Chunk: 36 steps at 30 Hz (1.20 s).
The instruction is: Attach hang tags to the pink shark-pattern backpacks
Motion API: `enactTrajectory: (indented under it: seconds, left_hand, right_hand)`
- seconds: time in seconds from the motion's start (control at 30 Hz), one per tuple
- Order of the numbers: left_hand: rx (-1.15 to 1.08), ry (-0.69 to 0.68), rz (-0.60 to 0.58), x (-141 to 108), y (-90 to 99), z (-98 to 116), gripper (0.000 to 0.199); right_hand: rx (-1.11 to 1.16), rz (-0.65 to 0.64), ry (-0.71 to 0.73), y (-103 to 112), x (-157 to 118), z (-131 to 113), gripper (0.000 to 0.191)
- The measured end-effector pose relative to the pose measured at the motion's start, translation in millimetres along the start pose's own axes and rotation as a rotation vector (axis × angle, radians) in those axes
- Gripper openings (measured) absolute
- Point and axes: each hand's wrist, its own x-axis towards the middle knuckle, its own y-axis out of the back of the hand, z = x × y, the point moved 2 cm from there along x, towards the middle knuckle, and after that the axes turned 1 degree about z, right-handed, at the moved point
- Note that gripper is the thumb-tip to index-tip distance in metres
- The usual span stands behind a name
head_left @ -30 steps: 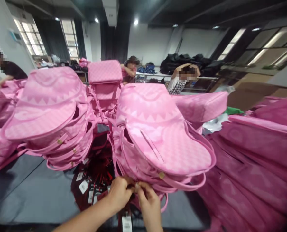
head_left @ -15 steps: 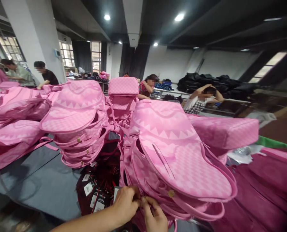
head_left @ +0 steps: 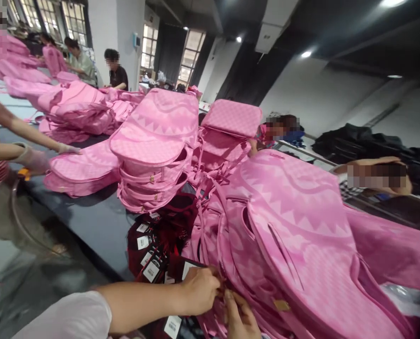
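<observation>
My left hand point(head_left: 201, 290) is closed in a pinch at the lower side of a stack of pink backpacks point(head_left: 302, 212) with a pale zigzag teeth pattern. Close against it, my right hand point(head_left: 241, 316) pinches too, fingertips nearly meeting the left ones. What lies between the fingers is too small and covered to make out. A dark hang tag point(head_left: 188, 269) with a white label shows just behind my left hand. Beside my left forearm lie several black tags point(head_left: 151, 270) with white barcode labels and red strings. A gold-coloured plate point(head_left: 281, 305) sits on the backpack near my right hand.
A second stack of pink backpacks point(head_left: 157, 127) stands on the grey table point(head_left: 86, 226). At left, a co-worker's gloved hands point(head_left: 36, 157) touch another pink backpack point(head_left: 86, 167). Clear plastic point(head_left: 407, 297) lies at right. Other people sit farther back, near black piles point(head_left: 365, 143).
The view has swung left and tilted, bringing a co-worker's gloved hands into sight at left. My hands stay pinched together at the same backpack stack.
</observation>
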Motion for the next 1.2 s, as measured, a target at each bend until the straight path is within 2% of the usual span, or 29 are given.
enactTrajectory:
  seconds: [0.13, 0.23, 0.3, 0.37, 0.53, 0.67, 0.8, 0.93, 1.07, 1.2]
  left_hand:
    - [0.100, -0.024, -0.006, 2.4, -0.8, -0.3, 0.017]
    - [0.037, -0.073, -0.095, 3.1, 0.9, 0.3, 0.018]
    - [0.016, -0.050, -0.076, 3.1, 3.6, -0.4, 0.020]
    - [0.038, -0.029, -0.032, 3.3, 6.4, -0.8, 0.020]
    - [0.078, -0.064, -0.147, 1.9, 9.5, 0.9, 0.018]
    - [0.111, -0.093, -0.044, 0.6, 11.9, -0.7, 0.020]
    - [0.038, -0.099, -0.130, -0.7, 9.3, -4.5, 0.022]
    - [0.071, -0.084, -0.045, -1.9, 14.1, -4.1, 0.021]
    - [-0.001, -0.091, -0.135, -0.9, 13.4, -3.8, 0.022]
    - [0.036, -0.093, -0.051, 0.7, 13.4, -4.1, 0.022]
  right_hand:
    - [0.001, 0.042, -0.004, 2.1, -0.3, -0.1, 0.050]
    - [-0.004, 0.044, 0.065, -2.4, -6.0, -4.8, 0.045]
    - [0.001, 0.026, 0.109, -6.3, -9.7, -8.0, 0.042]
    - [0.047, 0.042, 0.095, -8.8, -12.2, -9.6, 0.042]
    - [0.078, 0.099, 0.026, -14.4, -22.3, -15.4, 0.043]
    - [0.098, 0.083, 0.089, -22.1, -32.0, -22.5, 0.036]
    - [0.102, 0.082, 0.095, -25.6, -33.5, -22.1, 0.034]
    - [0.108, 0.098, 0.114, -25.2, -32.9, -21.4, 0.031]
    - [0.099, 0.096, 0.117, -25.5, -33.4, -21.2, 0.030]
    - [0.094, 0.114, 0.115, -25.3, -33.4, -20.9, 0.031]
